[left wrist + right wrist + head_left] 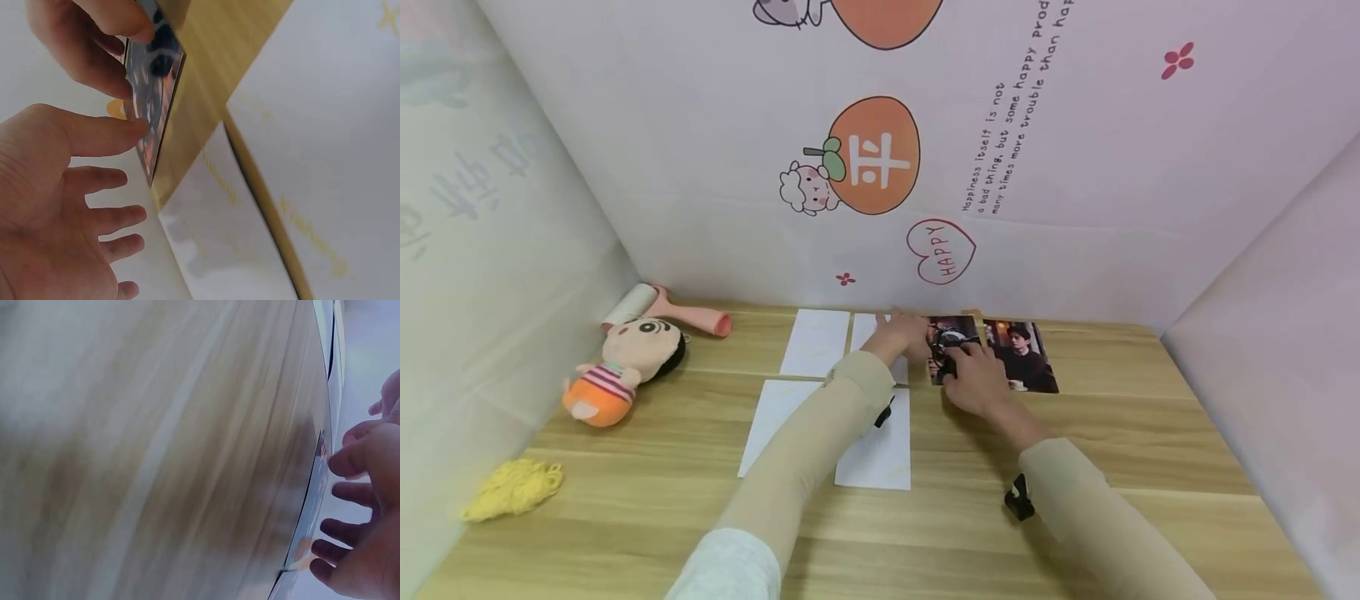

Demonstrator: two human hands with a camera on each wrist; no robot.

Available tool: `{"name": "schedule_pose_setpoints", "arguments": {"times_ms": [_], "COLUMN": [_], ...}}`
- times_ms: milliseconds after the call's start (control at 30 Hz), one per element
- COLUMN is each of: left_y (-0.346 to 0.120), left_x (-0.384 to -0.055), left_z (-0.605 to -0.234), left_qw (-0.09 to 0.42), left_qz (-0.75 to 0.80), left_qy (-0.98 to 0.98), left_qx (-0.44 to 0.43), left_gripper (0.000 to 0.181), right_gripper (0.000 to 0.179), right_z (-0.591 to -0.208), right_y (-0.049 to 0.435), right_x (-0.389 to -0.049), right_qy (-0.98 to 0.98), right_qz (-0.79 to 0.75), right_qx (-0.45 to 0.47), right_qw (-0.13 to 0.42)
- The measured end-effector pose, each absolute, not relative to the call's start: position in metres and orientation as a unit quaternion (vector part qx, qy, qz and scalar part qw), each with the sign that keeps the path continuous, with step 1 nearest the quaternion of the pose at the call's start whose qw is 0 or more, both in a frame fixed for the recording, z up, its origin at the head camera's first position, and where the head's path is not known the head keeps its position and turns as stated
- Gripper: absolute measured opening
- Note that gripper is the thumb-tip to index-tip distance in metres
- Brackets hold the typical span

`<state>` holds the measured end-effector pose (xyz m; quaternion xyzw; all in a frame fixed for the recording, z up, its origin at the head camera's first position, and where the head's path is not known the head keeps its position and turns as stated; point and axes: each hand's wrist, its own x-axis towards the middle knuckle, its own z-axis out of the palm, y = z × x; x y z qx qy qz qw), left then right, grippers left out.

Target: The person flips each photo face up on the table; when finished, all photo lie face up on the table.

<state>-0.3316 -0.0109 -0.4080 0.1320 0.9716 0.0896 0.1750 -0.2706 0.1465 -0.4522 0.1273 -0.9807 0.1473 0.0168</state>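
At the back of the table lies a dark photo card [937,373] with a wheel-like picture. My left hand [904,335] is at its left edge, thumb against the card and the other fingers spread fairly straight in the left wrist view. My right hand [977,382] rests its fingertips on the same photo card [164,69] from the right. Beside it lies a second photo card [1033,367], showing a person in dark clothes. White cards [815,343] lie to the left; my left hand and arm partly cover some of them.
A pale wall [1075,250] with printed drawings rises behind the table [1000,542]. On the left are a pink-handled lint roller [696,318], a plush doll [613,379] and a yellow yarn bundle [514,489]. A small orange-brown piece [973,313] shows behind the photo cards.
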Motion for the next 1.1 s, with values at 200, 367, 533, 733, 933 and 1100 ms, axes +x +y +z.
{"name": "schedule_pose_setpoints", "arguments": {"times_ms": [200,367,533,733,933,1100], "left_y": [-0.034,-0.058,-0.076,-0.081,-0.083,-0.083], "left_x": [-0.334,-0.339,-0.339,-0.333,-0.330,-0.330], "left_z": [-0.397,-0.393,-0.391,-0.397,-0.409,-0.413], "left_qw": [0.175,0.185,0.210,0.220,0.214,0.204], "left_qz": [0.074,0.060,0.077,0.066,0.047,0.061], "left_qy": [0.974,0.974,0.965,0.962,0.966,0.968], "left_qx": [0.123,0.119,0.135,0.148,0.134,0.130], "left_gripper": [0.055,0.055,0.083,0.088,0.083,0.080], "right_gripper": [0.051,0.054,0.057,0.062,0.052,0.009], "right_z": [-0.449,-0.437,-0.429,-0.428,-0.426,-0.425], "right_y": [0.130,0.109,0.091,0.085,0.087,0.091], "right_x": [-0.270,-0.266,-0.266,-0.270,-0.273,-0.272], "right_qy": [-0.953,-0.905,-0.848,-0.762,-0.675,-0.639], "right_qz": [0.274,0.417,0.516,0.617,0.700,0.732], "right_qx": [0.125,0.060,-0.016,-0.081,-0.089,-0.101], "right_qw": [0.037,-0.050,-0.117,-0.178,-0.216,-0.212]}}
